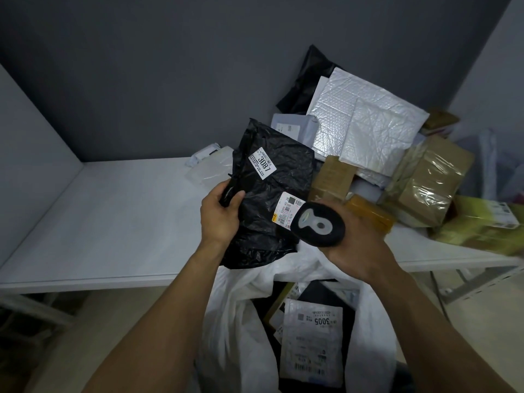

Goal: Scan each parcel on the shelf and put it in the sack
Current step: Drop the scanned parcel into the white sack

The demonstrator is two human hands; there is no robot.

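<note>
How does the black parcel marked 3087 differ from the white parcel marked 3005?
The black parcel is crinkled dark plastic; the white parcel is a pale mailer. The black parcel is held up by the left hand, facing the scanner in the right hand; the white parcel lies inside the sack. Both carry printed number labels.

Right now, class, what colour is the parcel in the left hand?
Black, with white labels; the head view shows the parcel.
</note>
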